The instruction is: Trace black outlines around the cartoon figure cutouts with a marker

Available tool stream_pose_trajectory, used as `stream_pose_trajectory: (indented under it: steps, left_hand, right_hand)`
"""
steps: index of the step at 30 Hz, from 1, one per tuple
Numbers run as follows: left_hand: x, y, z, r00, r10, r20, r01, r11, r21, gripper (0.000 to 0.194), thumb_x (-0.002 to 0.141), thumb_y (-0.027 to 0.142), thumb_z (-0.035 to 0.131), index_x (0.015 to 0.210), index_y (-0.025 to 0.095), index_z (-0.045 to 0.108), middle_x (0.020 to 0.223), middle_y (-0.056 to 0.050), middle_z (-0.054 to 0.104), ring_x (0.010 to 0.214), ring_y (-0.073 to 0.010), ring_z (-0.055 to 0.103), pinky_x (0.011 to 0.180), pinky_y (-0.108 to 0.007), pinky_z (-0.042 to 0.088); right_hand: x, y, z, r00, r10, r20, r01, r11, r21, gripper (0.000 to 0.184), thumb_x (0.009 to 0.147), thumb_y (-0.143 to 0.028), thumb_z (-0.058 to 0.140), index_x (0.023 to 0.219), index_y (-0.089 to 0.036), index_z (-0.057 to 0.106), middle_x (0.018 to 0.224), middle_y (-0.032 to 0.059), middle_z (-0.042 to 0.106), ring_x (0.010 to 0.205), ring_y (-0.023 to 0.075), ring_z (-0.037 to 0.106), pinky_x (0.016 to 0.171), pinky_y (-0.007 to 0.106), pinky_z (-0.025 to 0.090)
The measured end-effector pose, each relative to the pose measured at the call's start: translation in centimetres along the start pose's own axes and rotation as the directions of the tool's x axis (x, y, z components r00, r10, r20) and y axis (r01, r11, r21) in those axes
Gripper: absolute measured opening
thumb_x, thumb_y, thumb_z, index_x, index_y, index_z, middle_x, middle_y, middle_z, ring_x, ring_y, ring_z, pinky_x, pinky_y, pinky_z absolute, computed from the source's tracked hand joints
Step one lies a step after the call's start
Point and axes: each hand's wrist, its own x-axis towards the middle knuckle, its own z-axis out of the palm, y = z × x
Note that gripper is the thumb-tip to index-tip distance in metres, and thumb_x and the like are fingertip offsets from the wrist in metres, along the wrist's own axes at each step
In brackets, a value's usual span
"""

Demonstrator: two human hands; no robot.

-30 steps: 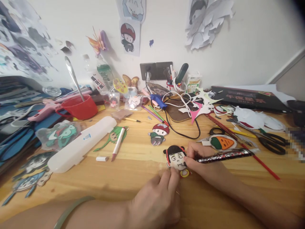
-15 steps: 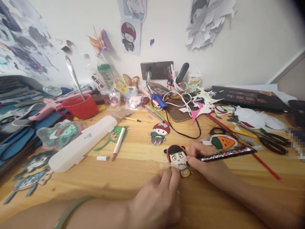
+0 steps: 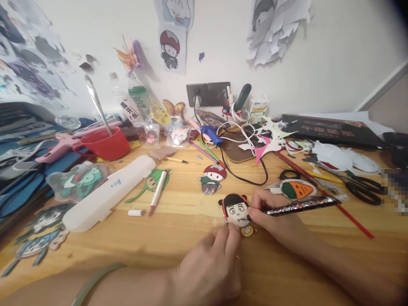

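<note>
A cartoon figure cutout (image 3: 235, 208) with black hair buns, a white face and a yellow ring below lies on the wooden table. The bent fingers of my left hand (image 3: 213, 263) are closed on its lower edge, holding it against the tabletop. In my right hand (image 3: 269, 212) is a pen (image 3: 302, 205) with a dark, shiny patterned barrel, its back end pointing right. The pen's tip is hidden by the fingers at the right side of the face. Just beyond lies a red-capped figure cutout (image 3: 213, 178), and a carrot cutout (image 3: 298, 189) is behind the pen.
An uncapped marker (image 3: 158, 192) and its cap (image 3: 136, 212) lie left, by a white pencil case (image 3: 110, 193). A red mug (image 3: 106, 143) stands behind. Scissors (image 3: 363, 190) and a red pencil (image 3: 356, 221) lie right. A blue glue gun (image 3: 212, 134) trails a black cord.
The view has shifted very slightly. Both hands stay in almost the same place on the cutout, and the pen remains in my right hand.
</note>
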Motion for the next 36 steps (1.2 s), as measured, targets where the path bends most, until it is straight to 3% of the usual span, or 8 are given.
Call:
stream_pose_trajectory:
  steps: [8,13,17,24,36]
  left_hand:
    - [0.0,-0.2,0.2,1.0,-0.004,-0.027,0.003,1.0,-0.02,0.025,0.079,0.005,0.038,0.093,0.003,0.059,0.095,-0.015,0.06,0.069,-0.0188,0.058,0.052,-0.026,0.05]
    - [0.1,0.0,0.1,0.999,-0.03,-0.012,0.03,0.999,-0.015,0.027,0.079,0.005,0.036,0.092,0.003,0.059,0.095,-0.016,0.06,0.068,-0.0188,0.057,0.052,-0.026,0.05]
    - [0.0,0.2,0.2,0.999,-0.036,-0.032,0.037,0.999,0.005,0.028,0.078,0.004,0.035,0.094,0.002,0.058,0.093,-0.015,0.059,0.065,-0.0178,0.056,0.049,-0.026,0.049]
    - [0.0,0.3,0.4,0.998,-0.046,-0.041,0.046,0.999,-0.002,0.026,0.077,0.006,0.036,0.09,0.003,0.058,0.095,-0.018,0.059,0.069,-0.0184,0.057,0.052,-0.026,0.049]
    - [0.0,0.3,0.3,0.998,-0.04,-0.04,0.04,0.999,-0.013,0.024,0.077,0.007,0.038,0.086,0.004,0.06,0.097,-0.018,0.06,0.068,-0.0199,0.057,0.049,-0.026,0.049]
  right_hand:
    - [-0.1,0.0,0.0,1.0,-0.002,0.004,0.002,0.999,0.04,0.023,0.073,-0.013,0.048,0.055,-0.02,0.034,0.054,-0.0052,0.041,0.052,0.01,0.038,0.048,0.023,0.03]
    - [0.4,-0.1,0.0,0.994,0.078,-0.077,-0.062,0.981,0.184,0.023,0.078,-0.024,0.051,0.06,-0.021,0.038,0.053,-0.0067,0.04,0.049,0.0089,0.038,0.045,0.021,0.029]
    - [1.4,-0.6,0.2,0.994,0.105,0.035,-0.11,0.961,0.252,0.022,0.079,-0.032,0.052,0.064,-0.02,0.043,0.052,-0.0064,0.046,0.048,0.0088,0.042,0.045,0.021,0.031]
    - [1.7,-0.2,0.5,0.997,0.025,0.067,-0.036,0.987,0.155,0.019,0.068,-0.011,0.051,0.06,-0.02,0.037,0.053,-0.008,0.037,0.049,0.0075,0.033,0.044,0.02,0.025]
    - [1.5,-0.2,0.5,0.998,-0.006,0.07,0.001,0.998,0.064,0.021,0.071,-0.013,0.048,0.055,-0.02,0.035,0.053,-0.0066,0.038,0.05,0.009,0.035,0.046,0.022,0.027]
